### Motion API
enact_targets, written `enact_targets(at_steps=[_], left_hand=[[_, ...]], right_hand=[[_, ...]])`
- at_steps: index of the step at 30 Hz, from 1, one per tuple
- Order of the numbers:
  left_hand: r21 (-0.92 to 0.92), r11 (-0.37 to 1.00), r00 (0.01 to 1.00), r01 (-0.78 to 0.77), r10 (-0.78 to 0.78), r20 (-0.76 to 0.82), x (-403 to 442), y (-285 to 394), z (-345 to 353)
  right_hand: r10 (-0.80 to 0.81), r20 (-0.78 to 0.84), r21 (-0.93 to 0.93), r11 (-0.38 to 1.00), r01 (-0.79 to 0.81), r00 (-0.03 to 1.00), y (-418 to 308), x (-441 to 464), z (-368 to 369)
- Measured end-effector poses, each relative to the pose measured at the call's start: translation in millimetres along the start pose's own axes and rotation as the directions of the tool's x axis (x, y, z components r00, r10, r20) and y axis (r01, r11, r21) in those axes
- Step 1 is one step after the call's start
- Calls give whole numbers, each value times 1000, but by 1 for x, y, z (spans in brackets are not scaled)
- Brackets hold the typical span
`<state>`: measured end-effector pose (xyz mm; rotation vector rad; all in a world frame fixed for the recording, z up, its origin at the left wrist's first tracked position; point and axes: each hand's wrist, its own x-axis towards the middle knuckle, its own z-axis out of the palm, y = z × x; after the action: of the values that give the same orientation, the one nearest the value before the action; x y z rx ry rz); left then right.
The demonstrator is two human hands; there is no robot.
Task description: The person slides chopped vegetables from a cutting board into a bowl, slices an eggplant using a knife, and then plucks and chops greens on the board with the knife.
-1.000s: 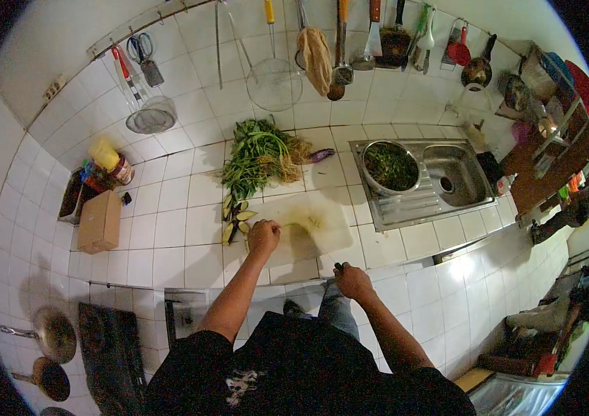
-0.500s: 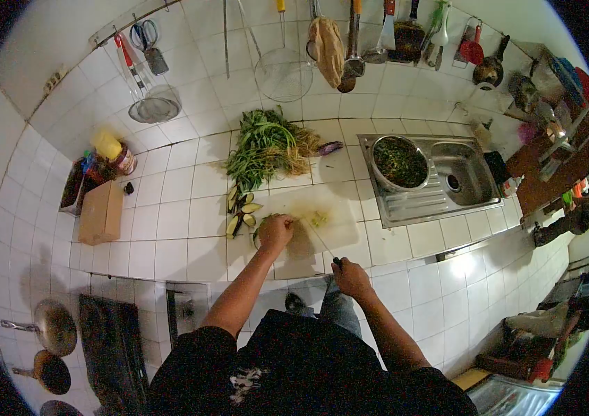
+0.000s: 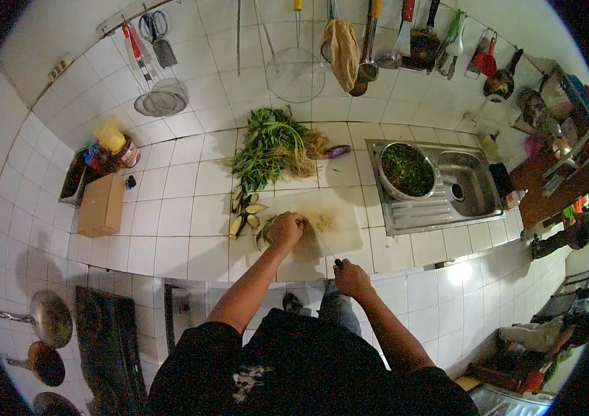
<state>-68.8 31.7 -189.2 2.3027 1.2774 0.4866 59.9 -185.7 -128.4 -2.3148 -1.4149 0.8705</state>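
My right hand (image 3: 351,279) grips the dark handle of a knife (image 3: 338,263) at the counter's front edge. Its thin blade points up and left over a pale cutting board (image 3: 346,239). With fingers pinched together, my left hand (image 3: 287,231) is on the board, closed on a green vegetable (image 3: 264,234) whose leafy part shows left of the wrist; the pinched end is hidden. Small pale-green chopped bits (image 3: 323,222) lie right of the left fingertips. Cut eggplant pieces (image 3: 253,208) rest on the tiles at the board's left.
Behind the board lie a heap of leafy greens with roots (image 3: 270,149) and a purple eggplant (image 3: 337,151). A pot of chopped greens (image 3: 407,170) stands on the drainboard beside the sink (image 3: 471,170). A cardboard box (image 3: 100,204) is at left. Utensils hang above.
The view has shifted slightly. My left hand stays pinched over the board and my right hand keeps the knife, its blade still angled toward the left fingertips.
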Motion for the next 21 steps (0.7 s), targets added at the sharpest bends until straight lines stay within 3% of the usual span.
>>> enact_targets(at_steps=[6, 11, 17, 21], left_hand=[[51, 998, 999, -38, 38, -3, 5, -6, 7], [100, 995, 994, -1, -9, 109, 0, 11, -16], [32, 997, 998, -70, 70, 2, 0, -10, 6], [43, 998, 997, -39, 36, 63, 1, -1, -3]], right_hand=[[59, -8, -5, 998, -59, 998, -9, 14, -2], [3, 1, 20, 1000, -3, 1000, 2, -1, 2], [-33, -37, -9, 999, 33, 999, -2, -2, 8], [9, -40, 8, 1000, -9, 999, -6, 12, 15]])
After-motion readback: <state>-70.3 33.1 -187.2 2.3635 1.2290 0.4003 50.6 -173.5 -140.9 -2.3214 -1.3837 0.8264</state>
